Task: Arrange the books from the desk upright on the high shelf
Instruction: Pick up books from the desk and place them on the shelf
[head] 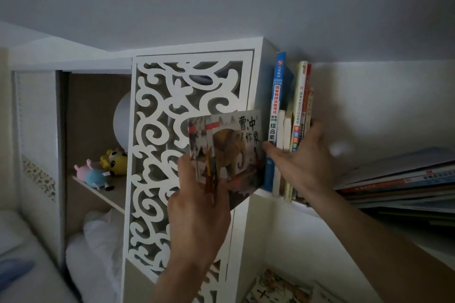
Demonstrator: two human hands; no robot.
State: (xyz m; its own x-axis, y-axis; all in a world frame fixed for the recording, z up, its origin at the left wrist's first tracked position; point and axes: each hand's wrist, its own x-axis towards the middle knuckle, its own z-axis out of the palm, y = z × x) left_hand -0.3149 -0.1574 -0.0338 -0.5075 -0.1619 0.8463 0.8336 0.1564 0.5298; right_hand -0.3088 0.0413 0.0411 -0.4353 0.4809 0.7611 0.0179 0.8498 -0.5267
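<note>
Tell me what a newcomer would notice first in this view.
First, the elephant book at the centre, gripped by the left hand in front of the carved white panel. Just right of it, the right hand braces a short row of upright books on the high shelf, led by a tall blue book. Further right lies a flat stack; far left, plush toys sit in an open cubby.

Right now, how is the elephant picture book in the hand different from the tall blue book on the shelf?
The thin elephant picture book shows its front cover and is held by the left hand; the tall blue book stands upright on the high white shelf, showing its spine. The picture book looks shorter and thinner than the blue book. The right hand steadies the blue book's upright row, not the picture book. Both carry Chinese characters.
</note>
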